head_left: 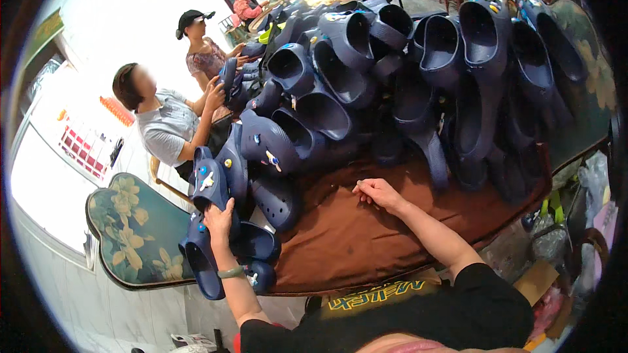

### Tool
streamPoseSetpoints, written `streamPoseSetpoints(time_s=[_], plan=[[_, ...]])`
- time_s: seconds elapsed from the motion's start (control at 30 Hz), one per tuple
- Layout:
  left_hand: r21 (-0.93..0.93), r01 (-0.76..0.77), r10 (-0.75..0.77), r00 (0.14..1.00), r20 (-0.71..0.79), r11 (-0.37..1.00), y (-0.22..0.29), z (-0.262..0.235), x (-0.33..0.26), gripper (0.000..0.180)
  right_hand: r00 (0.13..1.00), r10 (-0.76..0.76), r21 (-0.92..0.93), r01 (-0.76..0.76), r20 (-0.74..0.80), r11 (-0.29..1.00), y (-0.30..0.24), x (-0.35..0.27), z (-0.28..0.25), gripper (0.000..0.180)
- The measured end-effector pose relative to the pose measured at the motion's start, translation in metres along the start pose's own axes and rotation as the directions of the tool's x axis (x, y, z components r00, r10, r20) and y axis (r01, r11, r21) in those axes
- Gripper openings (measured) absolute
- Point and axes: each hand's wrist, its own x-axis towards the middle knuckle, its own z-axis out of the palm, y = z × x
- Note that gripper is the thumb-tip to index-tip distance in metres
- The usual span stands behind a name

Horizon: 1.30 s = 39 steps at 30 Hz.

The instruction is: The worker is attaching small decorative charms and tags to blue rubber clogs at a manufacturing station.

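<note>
At the left end of the table, my left hand (220, 219) grips a navy blue clog (208, 182) with small white and coloured charms on its upper. More navy clogs (201, 265) lie just under and beside that hand. Over the brown padded cloth (333, 238) is my right hand (379, 195), its fingers curled and closed; what they hold, if anything, is too small to make out. Beyond both hands rises a large heap of navy clogs (333, 117), many with their openings facing me. One clog with vent holes (276, 202) leans at the heap's near edge.
Green floral chair backs (127, 229) stand at the left and right (589, 59). Across the table's left side, a person in a grey shirt (163, 124) handles a clog, with another capped person (204, 55) behind. Plastic bags and cardboard (536, 281) lie at the lower right.
</note>
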Motion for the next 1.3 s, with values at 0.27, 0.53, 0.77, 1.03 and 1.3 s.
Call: streamPoseSetpoints(time_s=[0.27, 0.53, 0.77, 1.03, 1.3], plan=[[0.219, -0.015, -0.03, 0.979, 0.202, 0.976, 0.043, -0.064, -0.034, 0.074, 0.997, -0.078, 0.015, 0.078, 0.005, 0.997, 0.012, 0.003, -0.003, 0.035], [0.084, -0.592, 0.594, 0.804, -0.011, 0.802, 0.138, -0.108, -0.033, 0.051, 0.997, 0.077, -0.066, -0.077, -0.005, 0.995, -0.018, -0.003, 0.008, 0.026], [-0.175, -0.78, 0.795, 0.606, 0.027, 0.601, 0.254, -0.095, -0.002, 0.053, 1.0, 0.008, -0.092, -0.007, 0.01, 0.996, -0.015, -0.001, 0.009, 0.024], [-0.45, -0.58, 0.592, 0.795, -0.131, 0.679, 0.431, -0.079, 0.052, 0.097, 0.999, -0.021, -0.084, 0.024, 0.036, 0.996, -0.008, -0.003, 0.002, 0.024], [-0.22, -0.364, 0.415, 0.869, 0.269, 0.905, 0.504, -0.072, 0.093, 0.075, 0.996, -0.046, -0.241, 0.064, 0.08, 0.968, -0.004, 0.001, 0.011, 0.025]])
